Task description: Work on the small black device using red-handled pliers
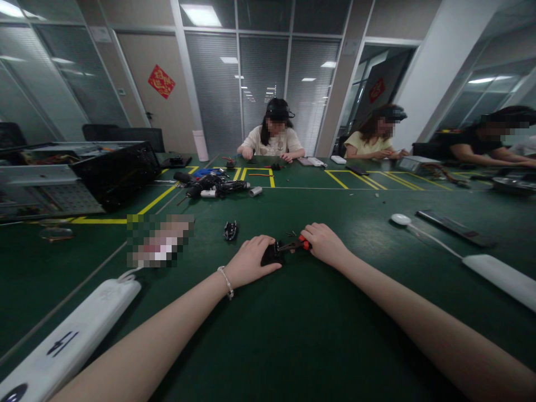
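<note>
My left hand (pixel 251 258) lies on the green table (pixel 293 335), its fingers curled over a small black part (pixel 271 254) that it holds down. My right hand (pixel 322 243) is closed around a small screwdriver with a red and black handle (pixel 298 243), whose tip points left into the black part. A beaded bracelet (pixel 227 282) sits on my left wrist. A second small black part (pixel 230 229) lies on the table just left of and beyond my left hand. Tiny screws (pixel 291 233) lie near the screwdriver.
A white power strip (pixel 71 340) lies at the near left, another white strip (pixel 498 276) at the right with a white mouse (pixel 401 219). A pile of black tools and parts (pixel 213 185) sits farther back. A black case (pixel 121 173) stands at the left. Three people work across the table.
</note>
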Demonstrator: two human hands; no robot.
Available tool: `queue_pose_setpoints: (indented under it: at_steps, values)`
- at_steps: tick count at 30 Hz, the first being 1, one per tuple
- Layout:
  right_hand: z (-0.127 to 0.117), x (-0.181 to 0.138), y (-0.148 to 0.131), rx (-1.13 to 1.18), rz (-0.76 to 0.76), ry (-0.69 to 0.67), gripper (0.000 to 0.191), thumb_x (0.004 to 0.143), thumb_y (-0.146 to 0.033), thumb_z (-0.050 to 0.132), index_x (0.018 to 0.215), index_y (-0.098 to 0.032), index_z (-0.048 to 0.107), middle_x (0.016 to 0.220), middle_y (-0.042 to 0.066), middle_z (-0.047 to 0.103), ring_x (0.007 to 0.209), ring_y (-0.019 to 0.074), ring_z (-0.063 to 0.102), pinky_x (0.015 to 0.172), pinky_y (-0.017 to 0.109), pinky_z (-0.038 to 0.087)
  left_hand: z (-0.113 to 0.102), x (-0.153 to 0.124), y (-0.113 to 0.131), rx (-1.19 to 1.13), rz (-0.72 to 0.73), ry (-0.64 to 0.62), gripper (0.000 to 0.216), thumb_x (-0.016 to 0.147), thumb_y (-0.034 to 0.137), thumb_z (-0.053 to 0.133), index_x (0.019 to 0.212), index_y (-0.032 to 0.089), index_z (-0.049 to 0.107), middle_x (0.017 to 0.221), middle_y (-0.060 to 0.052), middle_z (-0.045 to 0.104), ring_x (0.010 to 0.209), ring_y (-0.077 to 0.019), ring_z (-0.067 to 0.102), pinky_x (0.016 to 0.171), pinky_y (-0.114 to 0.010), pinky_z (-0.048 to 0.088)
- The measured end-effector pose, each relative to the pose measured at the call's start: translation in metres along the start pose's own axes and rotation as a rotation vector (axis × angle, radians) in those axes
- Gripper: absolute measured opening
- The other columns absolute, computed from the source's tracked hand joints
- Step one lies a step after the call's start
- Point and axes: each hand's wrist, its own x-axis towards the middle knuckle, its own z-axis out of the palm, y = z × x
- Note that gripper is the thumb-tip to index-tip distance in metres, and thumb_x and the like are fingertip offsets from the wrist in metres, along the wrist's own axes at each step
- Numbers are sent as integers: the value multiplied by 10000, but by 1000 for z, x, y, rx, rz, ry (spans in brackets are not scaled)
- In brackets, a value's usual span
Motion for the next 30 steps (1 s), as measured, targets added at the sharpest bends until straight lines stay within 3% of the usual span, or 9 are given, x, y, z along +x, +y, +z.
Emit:
queue_pose_setpoints:
  at_steps: [30]
  values:
    - [3, 0, 2, 9, 2, 3, 215, 673, -49, 451, 836, -141, 556, 824, 68, 560, 743, 169, 456, 668, 275, 308, 0, 0, -1, 7, -5, -5, 523, 749, 521, 524, 1157, 215, 409, 1161, -64, 483, 1046, -246, 467, 877, -394, 365]
